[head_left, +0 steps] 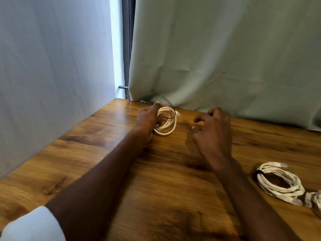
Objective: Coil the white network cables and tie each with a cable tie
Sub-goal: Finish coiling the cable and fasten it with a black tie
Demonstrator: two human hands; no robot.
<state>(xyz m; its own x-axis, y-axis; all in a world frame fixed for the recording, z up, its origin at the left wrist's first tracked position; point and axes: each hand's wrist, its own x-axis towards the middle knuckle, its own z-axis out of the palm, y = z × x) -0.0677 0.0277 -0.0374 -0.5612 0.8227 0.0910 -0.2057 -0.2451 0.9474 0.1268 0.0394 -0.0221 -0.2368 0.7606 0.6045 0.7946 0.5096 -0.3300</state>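
Wooden desk (104, 153) before a pale curtain (217, 49). Left hand (147, 120) grips a coiled white network cable (167, 122) at the far edge; right hand (212, 132) hovers beside it, fingers (199, 118) loosely curled, empty. Tied coil (279, 183) lies near right.

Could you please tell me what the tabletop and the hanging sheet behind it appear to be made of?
The tabletop looks like wood or a wood-grain laminate, glossy, with dark knots, streaks and soft reflections. The sheet looks like thin pale green woven cloth, matte, judging by its folds and creases.
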